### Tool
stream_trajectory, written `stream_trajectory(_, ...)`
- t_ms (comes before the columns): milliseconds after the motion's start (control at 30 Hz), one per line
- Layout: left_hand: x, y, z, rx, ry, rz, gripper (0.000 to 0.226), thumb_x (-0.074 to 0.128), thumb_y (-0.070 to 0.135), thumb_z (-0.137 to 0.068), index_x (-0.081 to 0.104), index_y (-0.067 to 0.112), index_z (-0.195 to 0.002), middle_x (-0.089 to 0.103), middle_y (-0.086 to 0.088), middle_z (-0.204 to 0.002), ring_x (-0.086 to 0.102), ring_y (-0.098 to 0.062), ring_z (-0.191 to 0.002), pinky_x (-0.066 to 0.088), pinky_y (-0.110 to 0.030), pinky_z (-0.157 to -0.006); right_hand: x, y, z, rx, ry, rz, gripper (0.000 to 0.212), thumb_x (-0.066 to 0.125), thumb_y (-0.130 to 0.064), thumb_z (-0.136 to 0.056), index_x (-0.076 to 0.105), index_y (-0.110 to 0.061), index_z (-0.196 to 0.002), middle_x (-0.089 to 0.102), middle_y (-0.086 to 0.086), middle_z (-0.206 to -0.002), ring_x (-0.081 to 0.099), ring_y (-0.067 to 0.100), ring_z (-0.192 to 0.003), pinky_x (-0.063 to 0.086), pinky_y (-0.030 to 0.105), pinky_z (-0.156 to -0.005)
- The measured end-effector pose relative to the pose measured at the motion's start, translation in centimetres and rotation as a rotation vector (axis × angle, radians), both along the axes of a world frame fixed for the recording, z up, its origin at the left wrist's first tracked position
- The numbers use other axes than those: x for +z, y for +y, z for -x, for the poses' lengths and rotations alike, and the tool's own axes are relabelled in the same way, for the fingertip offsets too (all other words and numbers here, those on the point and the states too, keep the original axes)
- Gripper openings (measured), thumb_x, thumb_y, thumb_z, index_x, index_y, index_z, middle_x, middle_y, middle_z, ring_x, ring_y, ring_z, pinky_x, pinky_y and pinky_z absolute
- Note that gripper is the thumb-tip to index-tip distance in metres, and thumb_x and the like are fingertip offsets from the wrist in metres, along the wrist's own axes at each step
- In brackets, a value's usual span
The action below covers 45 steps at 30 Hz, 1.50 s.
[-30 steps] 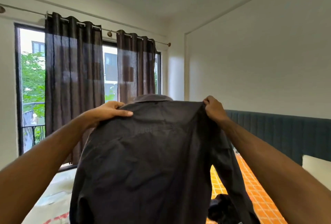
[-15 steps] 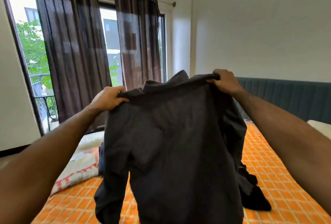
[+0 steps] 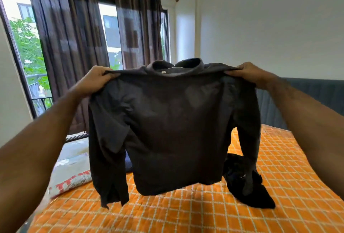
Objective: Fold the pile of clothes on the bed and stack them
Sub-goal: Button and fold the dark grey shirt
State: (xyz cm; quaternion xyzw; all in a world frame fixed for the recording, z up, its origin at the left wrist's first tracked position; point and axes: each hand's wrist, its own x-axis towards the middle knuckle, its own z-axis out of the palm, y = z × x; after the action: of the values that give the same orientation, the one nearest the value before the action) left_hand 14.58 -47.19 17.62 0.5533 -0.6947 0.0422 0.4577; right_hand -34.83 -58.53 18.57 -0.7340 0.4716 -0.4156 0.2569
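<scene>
The left hand (image 3: 93, 82) grips the shirt (image 3: 173, 126) at one shoulder, fingers curled over the top edge with the cloth bunched under them. The right hand (image 3: 247, 73) pinches the other shoulder, its fingers folded over the seam. Both arms reach forward from the lower corners of the view and hold the garment spread out in the air between them.

The shirt is dark grey, with long sleeves and a collar (image 3: 176, 65) that stands up at the top middle; a small pale label shows inside the neck. It hangs with its body flat and facing the camera. The left sleeve (image 3: 108, 158) drops straight down and ends in a split cuff just above the bed (image 3: 186, 214). The right sleeve (image 3: 248, 139) hangs down the far side, its cuff in front of a crumpled black garment (image 3: 249, 186). The hem of the shirt is above the bed cover; whether it touches cannot be told.

The bed has an orange quilted cover with a pale grid pattern. The black garment lies on it, to the right of the shirt. At the left edge of the bed lies a pillow (image 3: 72, 180) with a red and white print. A dark blue headboard (image 3: 305, 100) runs along the right wall. Behind the shirt, dark curtains (image 3: 70, 46) hang from a rod across a window (image 3: 20, 46) with green leaves outside.
</scene>
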Motion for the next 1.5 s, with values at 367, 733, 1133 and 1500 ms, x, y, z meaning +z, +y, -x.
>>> stream_trajectory(367, 2.3, 1.7, -0.9, -0.499, 0.506, -0.427, 0.042, 0.092, 0.058, -0.055, 0.082, 0.021, -0.072, 0.077, 0.004, -0.076, 0.072, -0.004, -0.066, 0.059, -0.018, -0.063, -0.1, 0.4, 3.3, 0.406, -0.402, -0.431, 0.028, 0.082, -0.033, -0.055, 0.082, -0.014, -0.076, 0.078, 0.002, -0.082, 0.076, 0.016, -0.071, 0.061, 0.029, -0.059)
stream_trajectory(733, -15.8, -16.6, -2.9, 0.052, -0.272, -0.416, 0.023, 0.072, 0.03, -0.093, 0.07, 0.008, -0.09, 0.07, -0.012, -0.081, 0.065, -0.027, -0.082, 0.046, -0.039, -0.077, -14.8, -17.7, -0.1, -0.019, 0.131, -0.259, 0.008, 0.068, -0.007, -0.094, 0.072, -0.008, -0.101, 0.074, 0.005, -0.088, 0.069, 0.013, -0.075, 0.058, 0.028, -0.076)
stream_trajectory(1133, -33.0, -32.3, -3.8, 0.416, -0.514, -0.481, 0.016, 0.059, 0.007, -0.089, 0.072, 0.004, -0.098, 0.067, -0.028, -0.105, 0.063, -0.048, -0.095, 0.047, -0.047, -0.076, -33.9, -32.8, -10.3, -0.551, 0.719, -0.088, 0.035, 0.061, -0.016, -0.083, 0.075, -0.019, -0.115, 0.071, 0.015, -0.117, 0.068, 0.038, -0.109, 0.054, 0.042, -0.09)
stream_trajectory(1500, -44.3, -39.3, -0.8, 0.204, -0.234, -0.503, 0.08, 0.07, 0.012, -0.087, 0.029, 0.008, -0.156, 0.002, -0.022, -0.167, 0.007, -0.044, -0.153, 0.015, -0.059, -0.12, -49.7, -33.4, -13.1, -0.089, 0.171, -0.396, 0.086, 0.066, -0.009, -0.095, 0.012, -0.011, -0.162, 0.037, 0.013, -0.154, 0.037, 0.026, -0.144, 0.034, 0.038, -0.115)
